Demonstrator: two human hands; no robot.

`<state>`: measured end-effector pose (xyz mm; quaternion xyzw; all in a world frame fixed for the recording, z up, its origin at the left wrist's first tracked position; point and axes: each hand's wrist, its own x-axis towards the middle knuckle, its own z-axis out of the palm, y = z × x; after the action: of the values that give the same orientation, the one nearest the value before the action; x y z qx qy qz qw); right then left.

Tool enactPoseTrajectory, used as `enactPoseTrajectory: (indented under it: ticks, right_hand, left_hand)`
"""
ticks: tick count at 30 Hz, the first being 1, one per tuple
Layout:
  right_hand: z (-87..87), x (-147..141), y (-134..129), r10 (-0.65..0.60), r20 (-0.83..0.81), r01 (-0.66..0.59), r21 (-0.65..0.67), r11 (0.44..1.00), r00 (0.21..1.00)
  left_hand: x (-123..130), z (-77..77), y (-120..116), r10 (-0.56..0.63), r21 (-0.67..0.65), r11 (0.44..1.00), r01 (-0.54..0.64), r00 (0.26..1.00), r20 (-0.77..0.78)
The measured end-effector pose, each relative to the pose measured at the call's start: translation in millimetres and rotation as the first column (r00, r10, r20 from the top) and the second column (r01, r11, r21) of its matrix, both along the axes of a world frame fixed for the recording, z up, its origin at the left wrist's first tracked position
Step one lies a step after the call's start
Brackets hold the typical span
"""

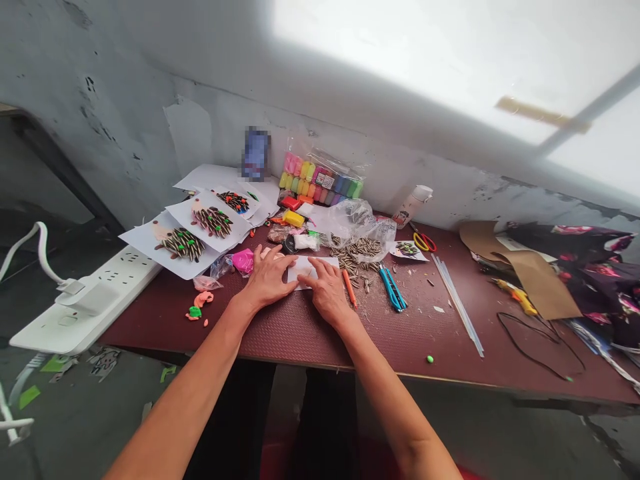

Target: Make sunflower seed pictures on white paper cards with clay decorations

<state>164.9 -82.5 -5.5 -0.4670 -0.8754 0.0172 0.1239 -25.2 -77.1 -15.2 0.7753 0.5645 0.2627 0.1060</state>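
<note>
A small white card [300, 270] lies on the dark red table, partly covered by my hands. My left hand [269, 275] rests at its left edge with the fingers stretched and apart. My right hand [327, 290] lies over the card's right part, fingers extended, thumb pointing toward the left one. Beside my left hand sits a bright pink clay lump [243, 261] in plastic. An orange pen [349, 288] lies right of my right hand, next to scattered striped sunflower seeds [356, 257]. A blue utility knife [393, 288] is farther right.
Seed-covered hedgehog pictures on paper [183, 243] are stacked at left by a white power strip [100, 300]. Behind are coloured clay packs [320, 180] and a white bottle [413, 205]. Scissors [424, 241], glue sticks [460, 307] and a yellow glue gun [523, 299] lie to the right.
</note>
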Motion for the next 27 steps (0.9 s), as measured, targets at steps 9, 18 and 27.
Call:
enactPoseTrajectory:
  ticks: [9,18,27]
  right_hand:
    - [2.6,14.9,-2.6,-0.102,-0.065,0.108,0.083,0.991,0.993]
    - [-0.1,9.4,-3.5,-0.045,-0.012,0.045,0.027,0.999,0.999]
    - [-1.2,12.9,-1.3,-0.143,-0.087,0.147,0.046,0.988,0.986]
  left_hand:
    - [-0.1,0.3,0.7,-0.005,-0.017,1.000,0.005,1.000,-0.001]
    - [-1.2,-1.0,0.8,-0.010,-0.019,1.000,0.010,1.000,-0.010]
    - [-0.5,-1.4,1.5,-0.007,-0.024,1.000,0.006,1.000,-0.012]
